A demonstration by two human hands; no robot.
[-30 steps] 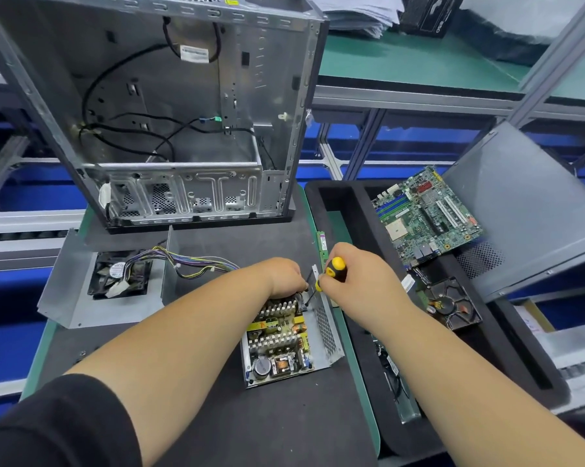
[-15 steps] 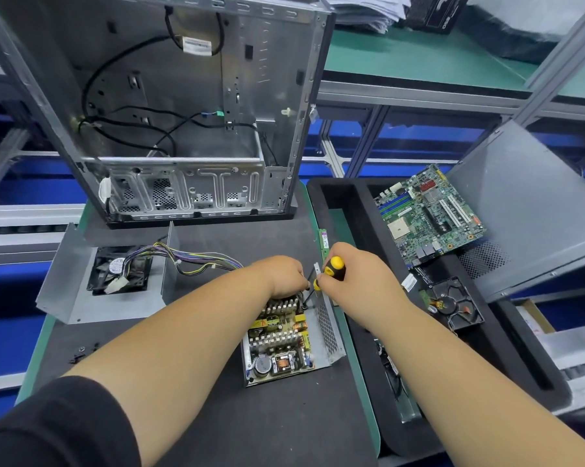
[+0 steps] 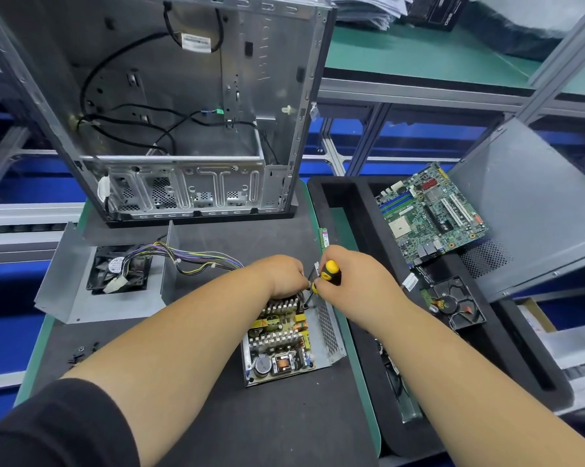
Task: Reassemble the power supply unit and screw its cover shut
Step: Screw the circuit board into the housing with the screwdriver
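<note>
The open power supply unit (image 3: 286,345) lies on the dark mat, its circuit board and heat sinks showing. My right hand (image 3: 358,284) grips a yellow-and-black screwdriver (image 3: 328,273) whose tip points down at the board's far right corner. My left hand (image 3: 282,276) rests on the far end of the board, fingers curled by the screwdriver shaft; what they pinch is hidden. The grey cover (image 3: 82,281) with its black fan (image 3: 120,269) lies at the left, joined to the unit by a bundle of coloured wires (image 3: 196,259).
An empty computer case (image 3: 169,106) stands upright at the back. A black foam tray (image 3: 361,214) on the right holds a motherboard (image 3: 429,214) and a hard drive (image 3: 452,303). A grey side panel (image 3: 533,210) leans at far right. Small screws (image 3: 80,353) lie at the mat's left.
Both hands stay at the board's far corner. The screwdriver has tilted slightly in my right hand. The view has shifted a little.
</note>
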